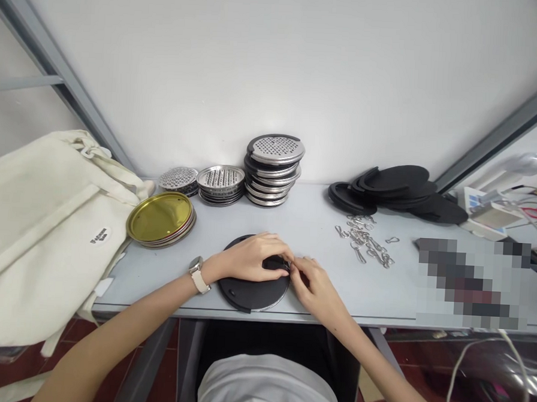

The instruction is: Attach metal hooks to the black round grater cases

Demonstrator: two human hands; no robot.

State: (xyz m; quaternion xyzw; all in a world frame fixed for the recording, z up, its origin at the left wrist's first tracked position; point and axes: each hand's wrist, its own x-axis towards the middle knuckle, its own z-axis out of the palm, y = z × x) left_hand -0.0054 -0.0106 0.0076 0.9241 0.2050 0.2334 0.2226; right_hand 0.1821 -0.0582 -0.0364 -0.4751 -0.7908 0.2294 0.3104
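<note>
A black round disc (257, 293) with a silvery rim showing at its lower right lies flat near the table's front edge. Across its top rests my left hand (256, 257), thumb and fingers closing at the disc's right rim. My right hand (311, 284) pinches a small metal clip (287, 264) there, its fingertips meeting those of the left; most of the clip is hidden. To the right lies a loose pile of silvery clips (368, 242). Black round pieces (390, 192) are heaped behind the clips.
Behind the disc stand a tall stack of metal grater discs with black rims (275, 150) and two lower grater stacks (221, 177) (178, 179). Gold-coloured round plates (159, 219) are piled at left, beside a cream bag (46, 225). A power strip (484, 212) with cables sits at right.
</note>
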